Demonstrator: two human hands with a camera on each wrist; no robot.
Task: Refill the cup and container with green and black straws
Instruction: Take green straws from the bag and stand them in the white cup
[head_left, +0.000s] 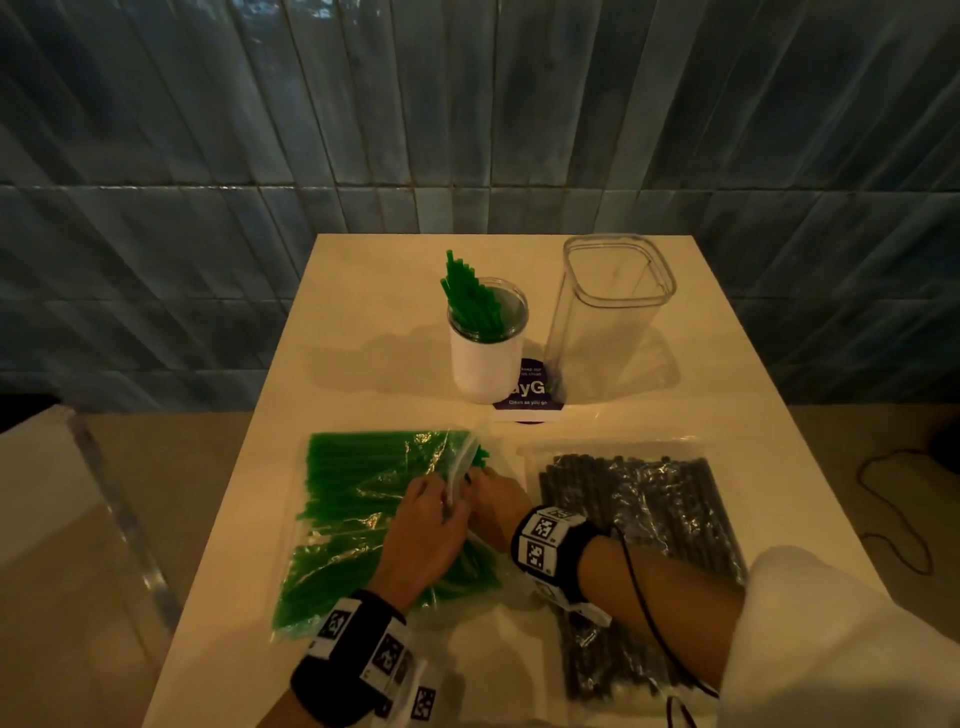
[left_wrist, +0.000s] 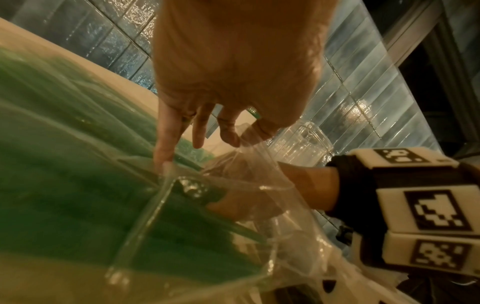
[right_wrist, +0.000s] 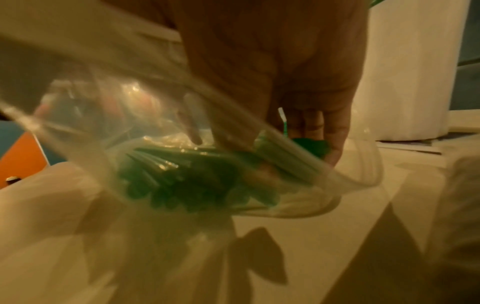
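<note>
A clear bag of green straws (head_left: 358, 514) lies on the front left of the table, and a bag of black straws (head_left: 639, 514) lies to its right. My left hand (head_left: 431, 519) (left_wrist: 231, 82) pinches the open edge of the green bag's film (left_wrist: 249, 148) and lifts it. My right hand (head_left: 496, 493) (right_wrist: 298, 72) reaches into that opening, its fingers curled round a few green straw ends (right_wrist: 309, 146). Behind the bags, a white cup (head_left: 483, 364) holds several green straws (head_left: 467, 296). The tall clear container (head_left: 608, 312) beside it looks empty.
A purple sign card (head_left: 530, 400) stands between the cup and the container. The table (head_left: 363, 291) backs onto a blue tiled wall. A black cable (head_left: 893, 499) lies on the floor to the right, and a pale ledge (head_left: 36, 493) sits at the left.
</note>
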